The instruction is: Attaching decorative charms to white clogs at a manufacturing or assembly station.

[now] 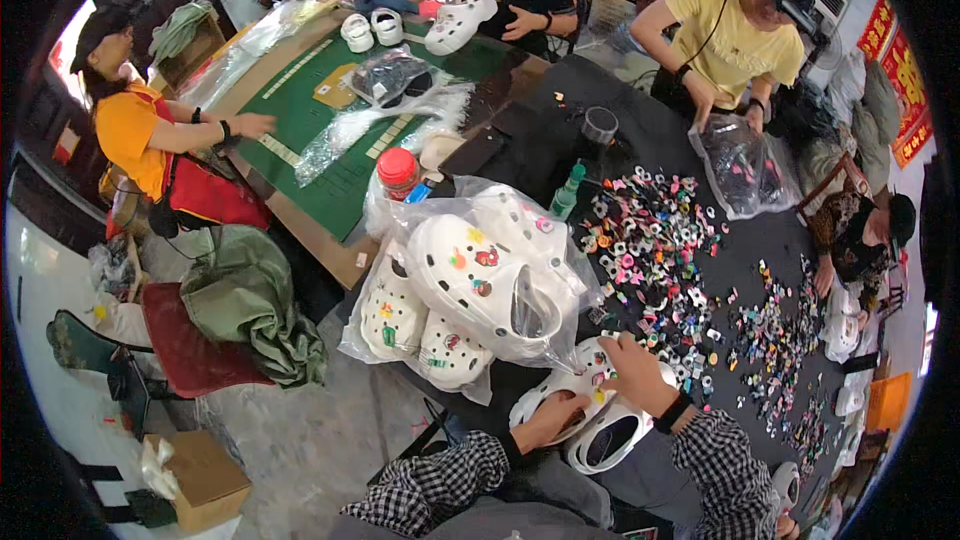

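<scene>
Low in front of me is a white clog (573, 380) with colourful shoe charms on its upper. My left hand (550, 417) grips it, the fingers tucked in at the foot opening. Over the toe end, my right hand (640, 378) has thumb and fingers pinched together against the upper; whatever lies between them is hidden. A second white clog (608, 438) rests right beside the first, nearer to me. Just beyond, see-through plastic bags hold several white clogs (470, 260) decorated with charms, stacked in a pile.
Loose colourful charms (650, 250) cover much of the black table (690, 130). A green bottle (568, 190) and a red-lidded jar (397, 172) stand behind the bagged clogs. Several people work around; one across holds a white clog (460, 22), another a plastic bag (745, 165).
</scene>
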The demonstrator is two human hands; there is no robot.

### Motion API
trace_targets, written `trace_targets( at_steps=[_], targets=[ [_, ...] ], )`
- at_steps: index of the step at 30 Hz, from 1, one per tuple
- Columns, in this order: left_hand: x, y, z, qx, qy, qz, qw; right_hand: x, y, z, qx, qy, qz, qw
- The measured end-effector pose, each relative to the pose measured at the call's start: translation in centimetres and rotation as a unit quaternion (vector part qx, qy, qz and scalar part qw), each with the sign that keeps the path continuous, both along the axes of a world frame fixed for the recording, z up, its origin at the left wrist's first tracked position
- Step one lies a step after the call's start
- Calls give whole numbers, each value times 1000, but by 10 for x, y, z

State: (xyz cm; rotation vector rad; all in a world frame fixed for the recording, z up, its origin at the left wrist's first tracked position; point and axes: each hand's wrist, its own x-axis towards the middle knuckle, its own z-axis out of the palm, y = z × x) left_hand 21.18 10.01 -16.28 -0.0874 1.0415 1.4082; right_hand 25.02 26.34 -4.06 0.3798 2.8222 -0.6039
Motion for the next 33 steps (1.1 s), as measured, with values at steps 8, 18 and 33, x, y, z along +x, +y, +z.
trace_targets(
  at_steps=[8,18,33],
  targets=[
    [-22,5,35,-15,115,-93,989,2,27,-20,-65,25,-6,998],
    [-4,6,49,65,88,-2,994,103,30,-3,-482,152,-421,753],
    [-1,-6,129,194,531,-201,800,175,-17,-29,-487,239,-498,676]
  ],
)
